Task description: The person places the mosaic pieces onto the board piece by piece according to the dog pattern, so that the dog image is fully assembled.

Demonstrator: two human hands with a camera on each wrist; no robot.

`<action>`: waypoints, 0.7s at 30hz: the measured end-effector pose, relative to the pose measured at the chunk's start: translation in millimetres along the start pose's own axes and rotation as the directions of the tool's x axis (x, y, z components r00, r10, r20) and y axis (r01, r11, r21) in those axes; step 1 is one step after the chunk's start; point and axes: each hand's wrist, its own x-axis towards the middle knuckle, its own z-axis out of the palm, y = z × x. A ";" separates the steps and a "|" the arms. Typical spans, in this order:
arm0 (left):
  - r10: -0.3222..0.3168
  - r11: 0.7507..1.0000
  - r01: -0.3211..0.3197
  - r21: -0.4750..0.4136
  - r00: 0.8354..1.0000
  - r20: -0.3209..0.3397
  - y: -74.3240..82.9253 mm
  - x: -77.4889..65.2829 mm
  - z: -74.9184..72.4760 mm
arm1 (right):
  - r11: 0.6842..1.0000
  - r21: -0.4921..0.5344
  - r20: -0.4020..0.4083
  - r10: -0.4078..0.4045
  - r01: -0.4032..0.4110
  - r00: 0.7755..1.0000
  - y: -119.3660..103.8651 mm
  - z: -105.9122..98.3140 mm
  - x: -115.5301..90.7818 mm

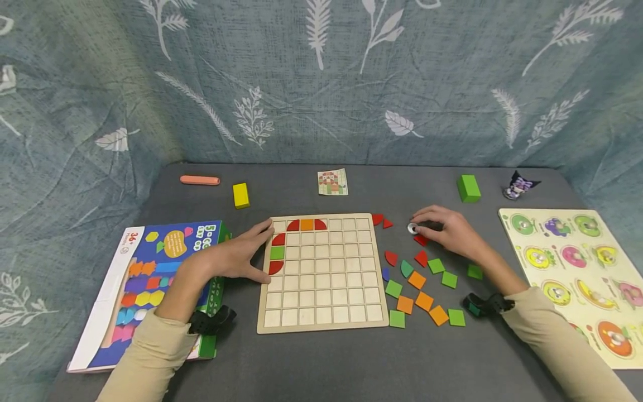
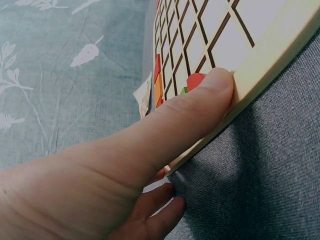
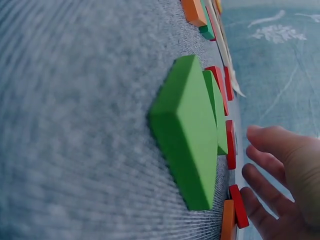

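Observation:
My left hand (image 1: 235,254) rests along the left rim of a wooden grid board (image 1: 321,330). Its thumb (image 2: 200,97) lies straight across that rim, and the index finger reaches the upper left corner. In the board's squares sit red quarter-round tiles (image 1: 276,267), an orange square tile (image 1: 306,224) and a green square tile (image 1: 277,253). Right of the board, my right hand (image 1: 447,228) pinches a small white round piece (image 1: 412,228) between thumb and fingertips. A red tile (image 1: 421,240) lies just below those fingers. The white piece is hidden in the right wrist view.
Several loose green tiles (image 1: 394,288) and orange tiles (image 1: 416,280) lie right of the board. A pattern card (image 1: 332,182) is behind it. A toy box (image 1: 166,268) stands left, a fruit puzzle board (image 1: 572,257) right. Yellow block (image 1: 241,196), green block (image 1: 469,188) and figurine (image 1: 519,186) stand farther back.

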 end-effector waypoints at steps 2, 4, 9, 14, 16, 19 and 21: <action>-0.001 1.000 0.001 0.002 1.000 -0.001 0.3 0.2 0.0 | 1.000 0.000 0.009 0.006 -0.006 1.000 0.0 0.2 0.3; 0.001 1.000 -0.001 0.003 1.000 -0.002 0.6 0.0 -0.1 | 1.000 -0.007 0.018 0.010 -0.010 1.000 -0.5 0.7 0.7; 0.003 1.000 -0.003 0.006 1.000 -0.002 0.5 -0.3 -0.5 | 0.999 -0.054 0.024 -0.001 0.002 1.000 -2.2 2.6 2.0; 0.003 1.000 -0.003 -0.001 1.000 0.000 1.7 -0.3 -1.1 | 0.997 -0.080 0.042 0.008 -0.005 0.999 -6.4 2.7 3.7; 0.006 1.000 -0.006 -0.005 1.000 0.000 1.5 -0.2 -1.2 | 0.996 -0.082 0.060 0.030 -0.025 0.998 -9.1 2.3 4.8; 0.008 1.000 -0.008 -0.008 1.000 0.000 1.3 -0.2 -1.0 | 0.994 -0.093 0.079 0.059 -0.051 0.995 -13.3 1.6 7.5; 0.010 1.000 -0.010 -0.008 1.000 -0.002 1.1 0.0 -0.8 | 0.993 -0.097 0.085 0.078 -0.069 0.993 -15.0 1.6 9.2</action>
